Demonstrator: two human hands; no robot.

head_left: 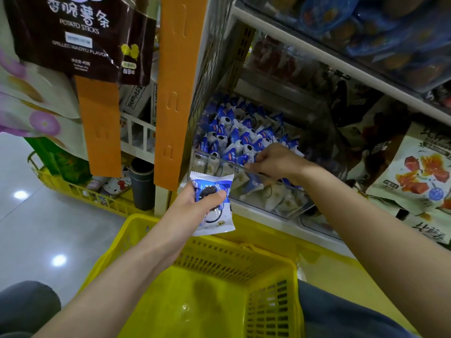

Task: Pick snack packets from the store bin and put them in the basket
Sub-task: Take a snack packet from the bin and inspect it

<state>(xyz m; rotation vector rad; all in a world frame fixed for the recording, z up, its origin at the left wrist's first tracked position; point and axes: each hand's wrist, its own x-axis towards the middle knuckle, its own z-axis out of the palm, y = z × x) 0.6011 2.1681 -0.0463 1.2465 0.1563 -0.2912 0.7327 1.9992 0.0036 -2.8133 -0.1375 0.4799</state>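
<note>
– At the centre of the frame, we see our left grip (194,203) holding one snack packet (217,217), thumb across its front and fingers behind it. The packet is white and blue, with a dark round biscuit printed on it.

– And where does that packet sit for us?

– In the air, just above the far rim of the yellow basket (219,254) and just in front of the clear store bin (268,201). As far as we can tell, it touches neither.

– What of our right grip (275,162)?

– It reaches over the bin's front wall, right of centre, with its fingers curled down among the blue and white packets (234,137) heaped inside. We cannot tell whether it pinches one or only touches them.

– And the basket?

– It fills the lower middle of the frame, between our two forearms, and its walls are slotted.

– What do we see around it?

– In the upper left hangs a dark bag of potato sticks (73,32), with orange strips (180,89) beside it. A second yellow basket (73,189) stands on the shiny floor (24,240) at the left, with goods in it. At the right edge we see a pale bag (415,176) printed with red pieces.
</note>
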